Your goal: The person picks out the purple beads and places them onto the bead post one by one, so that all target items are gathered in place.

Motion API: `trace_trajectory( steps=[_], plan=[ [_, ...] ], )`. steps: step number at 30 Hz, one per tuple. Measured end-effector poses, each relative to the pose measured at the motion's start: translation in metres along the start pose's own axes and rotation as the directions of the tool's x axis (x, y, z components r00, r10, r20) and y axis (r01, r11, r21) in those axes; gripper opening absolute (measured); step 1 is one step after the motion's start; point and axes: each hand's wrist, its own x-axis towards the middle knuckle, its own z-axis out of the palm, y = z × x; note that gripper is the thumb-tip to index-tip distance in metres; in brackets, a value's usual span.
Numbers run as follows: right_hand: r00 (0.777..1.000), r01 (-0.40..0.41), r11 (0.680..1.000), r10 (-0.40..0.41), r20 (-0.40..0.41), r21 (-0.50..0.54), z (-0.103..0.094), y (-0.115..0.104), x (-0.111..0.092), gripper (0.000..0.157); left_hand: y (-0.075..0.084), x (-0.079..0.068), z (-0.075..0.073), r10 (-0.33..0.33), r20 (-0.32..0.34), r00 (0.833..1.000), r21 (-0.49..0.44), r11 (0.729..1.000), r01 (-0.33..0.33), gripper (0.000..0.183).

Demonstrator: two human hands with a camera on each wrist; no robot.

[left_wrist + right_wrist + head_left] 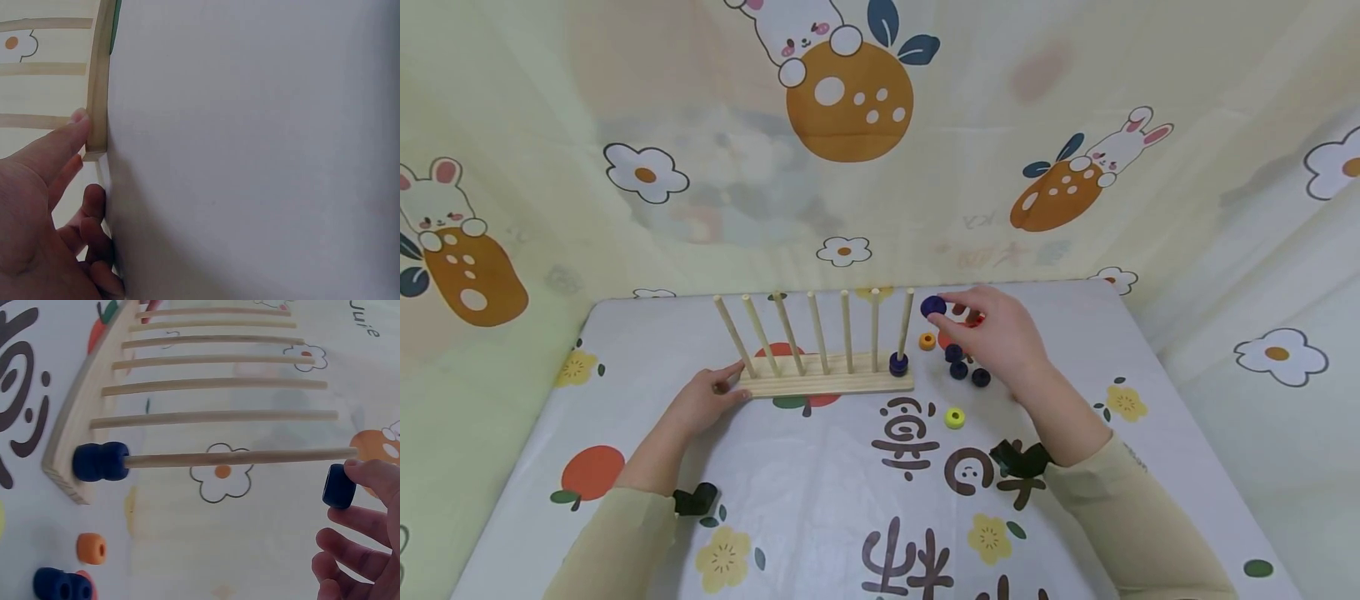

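Note:
A wooden peg rack (827, 382) stands on the table with a row of several upright pegs. Two dark blue beads (100, 462) are threaded at the bottom of its rightmost peg. My left hand (706, 398) holds the rack's left end, thumb along the front edge and forefinger at the back. Between thumb and forefinger, my right hand (1000, 329) pinches another dark blue bead (339, 487). That bead is beside the tip of the rightmost peg, not on it. The right hand's other fingers are loosely bent.
Right of the rack lie an orange bead (927, 341) and several loose dark blue beads (958, 370), partly below my right hand. A yellow-green bead (954, 417) lies nearer the front. A patterned cloth (820, 500) covers the table, with a patterned curtain (715, 225) behind it.

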Motion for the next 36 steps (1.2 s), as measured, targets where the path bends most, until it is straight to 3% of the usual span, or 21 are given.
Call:
trace_trajectory(
  steps=[7, 15, 25, 36],
  plan=[
    [0.999, 0.017, 1.0, -0.016, -0.05, 0.023, -0.009, -0.008, 0.002, 0.051, 0.0, -0.001, -0.001, 0.024, -0.002, 1.0, 0.011, 1.0, -0.024, 0.069],
    [0.999, 0.018, 0.999, -0.016, -0.047, 0.041, -0.016, -0.019, 0.004, 0.053, 0.001, -0.002, -0.001, 0.039, -0.009, 0.999, 0.006, 0.999, -0.039, 0.067],
    [0.997, 0.05, 0.996, -0.046, -0.055, 0.069, -0.013, -0.026, 0.006, 0.048, 0.0, -0.001, 0.001, 0.035, -0.011, 0.999, 0.011, 0.999, -0.034, 0.067],
    [0.998, 0.018, 0.997, -0.014, -0.056, 0.075, -0.004, -0.027, 0.009, 0.052, 0.001, -0.002, 0.001, 0.021, -0.012, 1.0, 0.009, 1.0, -0.021, 0.068]
  ],
)
